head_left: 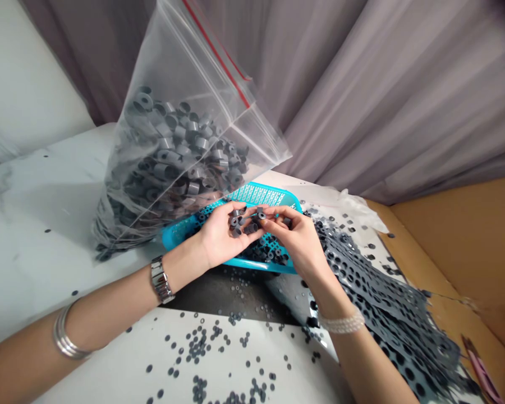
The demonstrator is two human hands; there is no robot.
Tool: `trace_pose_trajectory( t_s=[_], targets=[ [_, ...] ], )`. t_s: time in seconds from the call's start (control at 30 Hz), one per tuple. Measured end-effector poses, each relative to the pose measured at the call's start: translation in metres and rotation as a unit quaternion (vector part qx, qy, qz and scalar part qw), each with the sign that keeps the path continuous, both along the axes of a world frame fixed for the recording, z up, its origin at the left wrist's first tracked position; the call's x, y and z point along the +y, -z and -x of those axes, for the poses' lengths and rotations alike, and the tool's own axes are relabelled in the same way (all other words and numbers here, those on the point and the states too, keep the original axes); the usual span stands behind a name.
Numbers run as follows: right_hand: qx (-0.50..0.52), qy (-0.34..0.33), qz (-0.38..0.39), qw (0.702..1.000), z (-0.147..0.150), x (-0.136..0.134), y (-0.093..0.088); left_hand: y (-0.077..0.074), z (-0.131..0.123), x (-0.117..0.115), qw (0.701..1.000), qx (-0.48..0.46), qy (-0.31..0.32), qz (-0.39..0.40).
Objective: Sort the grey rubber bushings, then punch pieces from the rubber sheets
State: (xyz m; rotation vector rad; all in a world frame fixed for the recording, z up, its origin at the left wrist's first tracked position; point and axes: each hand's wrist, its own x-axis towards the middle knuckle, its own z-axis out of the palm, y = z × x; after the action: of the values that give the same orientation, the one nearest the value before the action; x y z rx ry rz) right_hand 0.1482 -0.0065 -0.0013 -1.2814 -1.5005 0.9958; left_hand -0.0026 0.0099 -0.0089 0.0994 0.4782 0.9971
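pinching a small grey ring (260, 214) between finger and thumb, the right hand (301, 241) reaches across to the left hand (221, 238), which is curled narrowly around a loose cluster of rings (238, 223). directly under both hands sits a blue perforated plastic basket (294, 201), with a shallow layer of rings (269, 252) visible inside. beyond the hands and to their left, a zip-top plastic bag (168, 146) slumps against the wall of curtain, heavily packed with more rings (far more than the basket holds). to the right of the right hand lies a heap of grey perforated sheets (374, 286), and nearer than the hands, small dark discs (197, 342) are scattered across the surface (37, 185). most of the rings in view are in the bag, with only a small share in the basket and the left hand.
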Motion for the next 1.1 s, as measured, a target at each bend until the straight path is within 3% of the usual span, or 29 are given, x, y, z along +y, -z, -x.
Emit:
trace_pose_trajectory(
  t_s=[0.27,0.47,0.7,0.77,0.87,0.93,1.1],
  targets=[
    [-0.054,-0.003,-0.028,0.998,0.004,-0.004,-0.007,0.000,-0.005,-0.003,0.998,0.030,0.031,-0.049],
    [-0.097,0.009,-0.041,0.994,0.003,-0.005,-0.013,-0.003,-0.007,-0.004,0.996,0.053,0.020,-0.070],
    [-0.178,0.050,-0.097,0.978,0.000,-0.004,-0.008,-0.002,-0.007,-0.004,0.992,0.064,0.021,-0.103],
    [-0.120,0.042,-0.056,0.990,-0.001,-0.003,-0.007,-0.002,-0.006,-0.004,0.993,0.055,0.020,-0.099],
    [0.082,-0.011,0.080,0.993,-0.004,-0.001,-0.007,-0.001,-0.005,-0.005,0.996,0.027,0.018,-0.082],
    [0.195,-0.045,0.149,0.968,-0.006,0.000,-0.008,-0.001,-0.005,-0.006,0.997,0.013,0.019,-0.077],
    [0.353,-0.074,0.224,0.905,-0.014,0.003,-0.012,-0.002,-0.004,-0.007,0.997,0.015,0.018,-0.076]
  ],
)
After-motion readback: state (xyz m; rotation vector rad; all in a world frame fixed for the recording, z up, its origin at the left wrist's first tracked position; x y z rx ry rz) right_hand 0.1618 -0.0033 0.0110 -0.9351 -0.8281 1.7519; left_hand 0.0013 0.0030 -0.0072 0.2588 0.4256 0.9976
